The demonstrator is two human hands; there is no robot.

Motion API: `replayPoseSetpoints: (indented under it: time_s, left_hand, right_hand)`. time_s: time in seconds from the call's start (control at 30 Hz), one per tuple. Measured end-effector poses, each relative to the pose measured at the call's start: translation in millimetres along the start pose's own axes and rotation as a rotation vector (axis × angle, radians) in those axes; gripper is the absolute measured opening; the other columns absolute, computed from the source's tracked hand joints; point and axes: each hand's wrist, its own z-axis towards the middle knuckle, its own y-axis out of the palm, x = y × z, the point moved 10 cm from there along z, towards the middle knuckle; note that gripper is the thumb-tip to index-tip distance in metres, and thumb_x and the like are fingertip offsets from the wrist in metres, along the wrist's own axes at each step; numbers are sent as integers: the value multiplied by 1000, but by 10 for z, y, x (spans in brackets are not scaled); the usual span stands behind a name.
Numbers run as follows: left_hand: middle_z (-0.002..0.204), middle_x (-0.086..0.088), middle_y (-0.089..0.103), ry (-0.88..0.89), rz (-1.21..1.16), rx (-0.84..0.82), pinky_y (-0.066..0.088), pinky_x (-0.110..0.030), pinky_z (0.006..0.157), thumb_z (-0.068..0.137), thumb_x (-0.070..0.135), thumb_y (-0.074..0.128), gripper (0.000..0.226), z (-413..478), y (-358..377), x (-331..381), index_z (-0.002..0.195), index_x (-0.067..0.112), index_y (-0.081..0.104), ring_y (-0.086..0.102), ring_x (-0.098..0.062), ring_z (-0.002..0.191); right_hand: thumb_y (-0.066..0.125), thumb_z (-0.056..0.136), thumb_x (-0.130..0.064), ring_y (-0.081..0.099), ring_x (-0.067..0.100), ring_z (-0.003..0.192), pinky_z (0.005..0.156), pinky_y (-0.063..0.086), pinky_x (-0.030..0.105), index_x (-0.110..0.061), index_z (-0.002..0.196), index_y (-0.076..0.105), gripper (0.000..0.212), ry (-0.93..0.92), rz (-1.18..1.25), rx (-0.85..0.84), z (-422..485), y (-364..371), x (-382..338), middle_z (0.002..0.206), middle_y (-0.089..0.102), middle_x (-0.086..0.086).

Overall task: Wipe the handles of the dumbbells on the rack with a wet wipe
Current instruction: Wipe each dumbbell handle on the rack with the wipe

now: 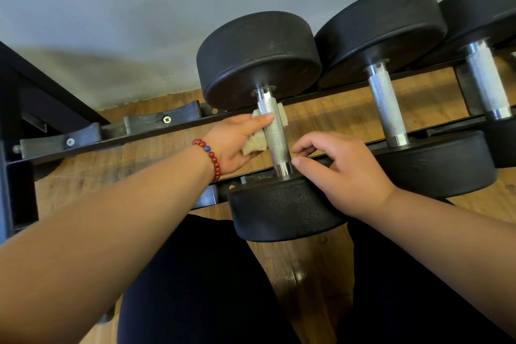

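The left forearm [111,218] comes in from 8 o'clock and reaches toward 2 o'clock. The left hand [231,142] grips a wipe [251,147], its index finger stretched straight ahead. The right forearm [446,232] enters from 4 o'clock, pointing to 10 o'clock. The right hand [346,167] lies palm down, fingers loosely curled, holding nothing.

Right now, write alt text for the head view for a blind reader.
A left hand holds a wet wipe around the knurled handle of the leftmost dumbbell on a rack; the right hand is at the handle's near end.
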Motion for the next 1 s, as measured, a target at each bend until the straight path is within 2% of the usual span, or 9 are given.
replayPoseSetpoints:
  time_s: [0.07, 0.17, 0.3, 0.4, 0.5, 0.6, 0.7, 0.83, 1.0]
  left_hand:
    - [95, -4, 72, 29, -31, -9, 53, -30, 87, 94, 21, 54, 18, -1, -34, 75, 101, 11, 67, 68, -14, 89]
    - [105, -6, 69, 49, -145, -14, 44, -33, 102, 92, 24, 57, 21, 43, -48, 166, 99, 10, 71, 61, -16, 104]
    - [109, -11, 71, -20, -64, -2, 56, -29, 85, 92, 20, 59, 23, 45, 6, 9, 112, 9, 62, 68, -19, 104]
    - [109, -11, 70, 19, -78, 54, 57, -32, 83, 90, 19, 62, 28, 75, -29, 147, 115, 6, 61, 68, -20, 100]
    - [103, -8, 70, 60, -136, 99, 55, -31, 83, 91, 18, 61, 23, 81, 3, 172, 112, 8, 62, 68, -17, 97]
    - [107, -7, 71, 80, -78, 80, 52, -32, 90, 94, 24, 57, 18, 54, 76, 63, 108, 13, 61, 68, -14, 101]
    - [112, -9, 70, 107, -111, 113, 55, -29, 84, 99, 30, 49, 27, 19, -1, 67, 112, 10, 62, 68, -15, 102]
    - [95, -1, 74, 132, -223, 150, 55, -26, 77, 101, 29, 44, 27, -14, -84, 65, 102, 13, 66, 69, -11, 89]
    - [122, -9, 66, 52, -259, 156, 55, -28, 77, 99, 32, 47, 31, 33, -49, 41, 117, 11, 62, 64, -17, 105]
  right_hand:
    - [58, 88, -36, 54, -1, 92, 66, 33, 7, -21, 99, 68, 21, -5, 4, -1, 1, -1, -7, 90, 63, -16]
    - [59, 89, -35, 55, -1, 91, 66, 33, 7, -21, 99, 68, 20, -11, 5, 12, 0, -10, -2, 90, 63, -15]
    - [60, 89, -33, 54, -1, 90, 65, 34, 7, -21, 100, 68, 17, -10, 5, 4, 1, -3, -11, 91, 62, -16]
    - [53, 83, -41, 54, -1, 90, 66, 35, 10, -23, 100, 68, 29, -6, 15, 1, 3, -11, -27, 91, 62, -17]
    - [55, 84, -39, 55, 0, 91, 67, 37, 13, -22, 100, 68, 26, -4, 20, 7, -1, -17, -15, 91, 62, -17]
    - [59, 88, -32, 55, -1, 89, 65, 36, 8, -21, 100, 68, 19, -12, 20, 6, -1, -13, -12, 91, 63, -16]
    - [56, 86, -36, 55, -2, 91, 65, 36, 6, -23, 101, 68, 23, -11, 10, 4, -1, -9, -5, 92, 62, -17]
    - [60, 89, -30, 54, -4, 89, 67, 36, 4, -21, 100, 68, 17, -24, 5, 14, -9, -20, -12, 90, 63, -16]
    - [58, 90, -33, 55, -4, 86, 65, 37, 5, -23, 99, 68, 17, -21, 8, 12, -1, -16, -10, 90, 62, -16]
